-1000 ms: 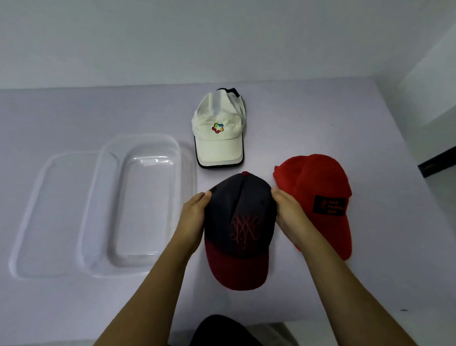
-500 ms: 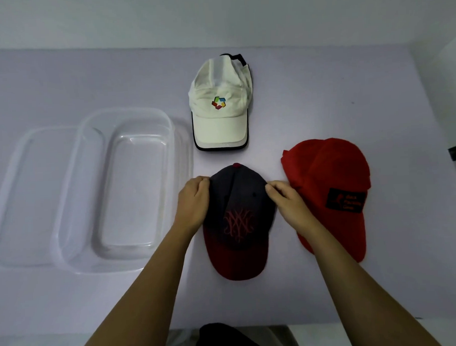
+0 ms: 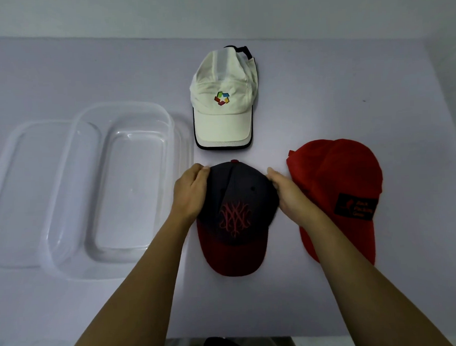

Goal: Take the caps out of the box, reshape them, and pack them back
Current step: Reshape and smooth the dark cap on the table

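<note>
Caps were all out of the box at this point, three of them spread on the table (image 3: 321, 64). My left hand (image 3: 190, 194) was cupped against the left side of the navy cap (image 3: 245, 198), fingers together and curled onto the crown, and my right hand (image 3: 290, 193) was doing the same on the right side, fingertips pressed into the fabric. So both hands were squeezing the crown between them, not really lifting it as far as I could tell. That cap sat at the near middle of the table, dark red brim pointing toward me, red stitched logo on the front.

Just right of it, pretty much touching my right hand, was the red cap (image 3: 337, 183) with a black patch, lying a bit slumped. Farther away, past the navy one, the white cap (image 3: 223, 99) with the colourful logo sat flat, brim toward me.

Over on the left the clear box (image 3: 67, 232) had nothing in it, and what looked like its lid (image 3: 18, 182) lay partly under it on the far-left side.

Progress-wise, I'd say the unpacking was done and I was in the middle of reshaping. Couldn't tell which of the other two were already sorted, the red one looked like it needed work. Packing back hadn't started at all.
</note>
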